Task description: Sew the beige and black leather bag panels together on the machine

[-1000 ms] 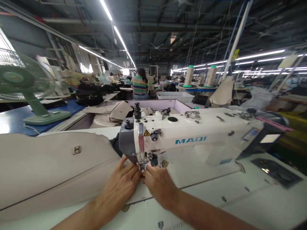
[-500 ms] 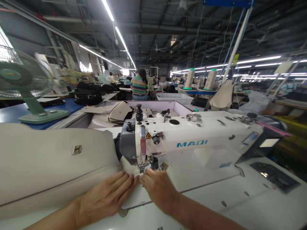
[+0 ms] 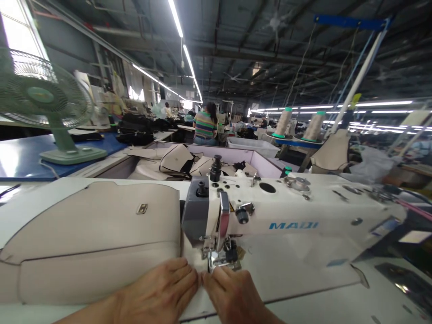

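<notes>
A beige bag piece (image 3: 101, 220) with a dark seam line and a small metal clasp (image 3: 142, 209) lies left of the white sewing machine (image 3: 286, 207). Its right side runs in by the presser foot (image 3: 216, 258). My left hand (image 3: 165, 288) presses on the piece's near right edge, fingers together and closed on the material. Just in front of the presser foot, my right hand (image 3: 232, 292) has its fingers bent in a pinch at the same edge. The fingertips of both hands nearly meet. The material between them is mostly hidden.
Behind the machine, a bin (image 3: 253, 157) holds several beige pieces. A green fan (image 3: 57, 112) stands on a blue table (image 3: 20, 155) at left. Thread cones (image 3: 283, 121) rise at the back right. A person in a striped shirt (image 3: 205, 123) is farther off.
The view has shifted, so the machine and bag piece appear farther right and more of the bag piece shows. Both hands stay close together in front of the presser foot.
</notes>
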A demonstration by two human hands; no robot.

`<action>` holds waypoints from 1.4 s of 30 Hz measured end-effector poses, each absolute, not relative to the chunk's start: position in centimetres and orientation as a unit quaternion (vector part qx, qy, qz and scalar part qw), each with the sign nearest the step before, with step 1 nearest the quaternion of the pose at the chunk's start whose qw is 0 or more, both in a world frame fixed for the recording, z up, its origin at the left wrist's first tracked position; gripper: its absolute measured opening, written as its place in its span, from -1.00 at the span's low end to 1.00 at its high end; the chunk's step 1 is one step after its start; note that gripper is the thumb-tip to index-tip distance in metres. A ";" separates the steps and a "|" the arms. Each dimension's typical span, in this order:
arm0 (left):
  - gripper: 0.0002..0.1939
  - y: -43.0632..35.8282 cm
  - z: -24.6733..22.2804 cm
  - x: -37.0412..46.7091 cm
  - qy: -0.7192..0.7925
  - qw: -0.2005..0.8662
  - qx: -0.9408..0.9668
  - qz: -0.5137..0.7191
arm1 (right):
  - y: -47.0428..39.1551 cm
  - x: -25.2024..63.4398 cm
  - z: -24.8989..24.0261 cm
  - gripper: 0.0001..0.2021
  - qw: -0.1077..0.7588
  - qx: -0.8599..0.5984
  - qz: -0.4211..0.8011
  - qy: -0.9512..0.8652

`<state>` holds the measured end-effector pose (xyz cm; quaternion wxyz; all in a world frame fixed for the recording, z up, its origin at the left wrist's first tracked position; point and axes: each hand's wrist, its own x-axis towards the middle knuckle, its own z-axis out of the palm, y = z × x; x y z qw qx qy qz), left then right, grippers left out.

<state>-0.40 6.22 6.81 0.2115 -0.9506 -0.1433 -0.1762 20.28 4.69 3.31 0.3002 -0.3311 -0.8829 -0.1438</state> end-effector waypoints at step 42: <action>-0.95 7.6 7.3 0.5 -0.198 0.093 -0.961 -0.170 | 5.0 20.0 3.3 -0.74 0.290 -0.368 -0.137 -0.873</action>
